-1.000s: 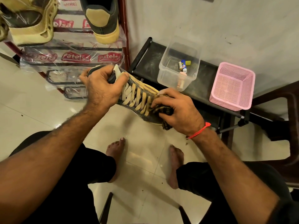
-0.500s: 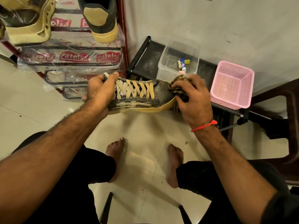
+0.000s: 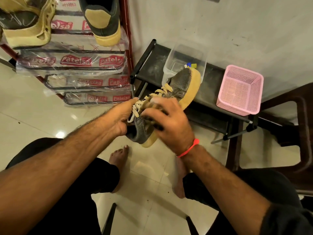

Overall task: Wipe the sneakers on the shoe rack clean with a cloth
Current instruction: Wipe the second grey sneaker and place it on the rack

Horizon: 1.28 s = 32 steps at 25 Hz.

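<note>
From the head camera, red labels reading "Patelsa" are showing through the clear plastic wrap on the shoe rack (image 3: pixel 94 61), repeated along several of its tiers; a printed number at the top edge is too cut off to read surely. Two more sneakers are sitting on the upper tier, a dark one with a tan heel patch and yellow sole (image 3: pixel 101 22) and a dark-and-cream one (image 3: pixel 25 22) at the far left.

The sneaker (image 3: pixel 179 85) being worked on is hanging in the air above the tiled floor, in front of the knees, its toe pointing up and away toward the low black stand (image 3: pixel 211 78). It is grey with a scuffed, creased toe, cream laces and a thick yellow sole.

The left hand (image 3: pixel 118 117) is gripping it by the collar, thumb lying along the laces. The right hand (image 3: pixel 169 122) is curling its fingers over a dark patterned cloth (image 3: pixel 152 106), pressing it against the lace area; motion is blurring the fingertips.

A clear tub (image 3: pixel 184 56) and a pink basket (image 3: pixel 240 89) are standing on the stand.
</note>
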Tool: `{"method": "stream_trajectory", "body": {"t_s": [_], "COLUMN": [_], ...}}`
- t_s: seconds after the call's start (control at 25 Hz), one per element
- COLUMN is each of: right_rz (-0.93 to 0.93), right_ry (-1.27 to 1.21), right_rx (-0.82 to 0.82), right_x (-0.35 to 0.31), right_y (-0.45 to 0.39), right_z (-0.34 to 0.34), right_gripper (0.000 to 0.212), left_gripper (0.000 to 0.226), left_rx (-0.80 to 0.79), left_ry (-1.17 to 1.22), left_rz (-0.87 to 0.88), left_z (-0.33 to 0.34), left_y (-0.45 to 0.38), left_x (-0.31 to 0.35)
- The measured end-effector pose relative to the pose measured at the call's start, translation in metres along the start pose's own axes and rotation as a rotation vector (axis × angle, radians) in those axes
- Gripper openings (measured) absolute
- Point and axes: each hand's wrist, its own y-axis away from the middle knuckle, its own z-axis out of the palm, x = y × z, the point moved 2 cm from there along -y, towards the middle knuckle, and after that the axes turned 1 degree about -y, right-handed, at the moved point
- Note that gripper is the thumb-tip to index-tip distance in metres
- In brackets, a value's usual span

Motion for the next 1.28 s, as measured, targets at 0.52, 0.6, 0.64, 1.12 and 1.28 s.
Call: {"method": "stream_trajectory", "body": {"t_s": [0.52,0.6,0.64,1.12,1.28], "right_rz": [-0.038,0.134,0.151,-0.06,0.199], "right_ry": [0.078,0.017,0.001,-0.091,-0.15], "right_rx": [-0.027,0.119,0.119,-0.069,0.042], "right_x": [0.037,0.054,0.044,0.011,0.041], "right_y": [-0.012,-0.022,-0.018,-0.002,-0.017], "right_z": [-0.017,-0.03,-0.023,-0.002,-0.022], "right_gripper": [0.026,0.028,0.027,0.021,0.029], "left_gripper": [0.029,0.028,0.029,0.029,0.03], "left_rx": [0.195,0.176,0.164,-0.008,-0.071], "left_ry": [-0.041,-0.023,-0.01,0.0,-0.009], "left_rz": [0.196,0.178,0.168,-0.01,-0.024], "left_z": [-0.003,-0.002,-0.001,-0.01,-0.007], "left_y": [0.007,0.006,0.007,0.001,0.002], "left_x": [0.01,0.009,0.008,0.007,0.004]}}
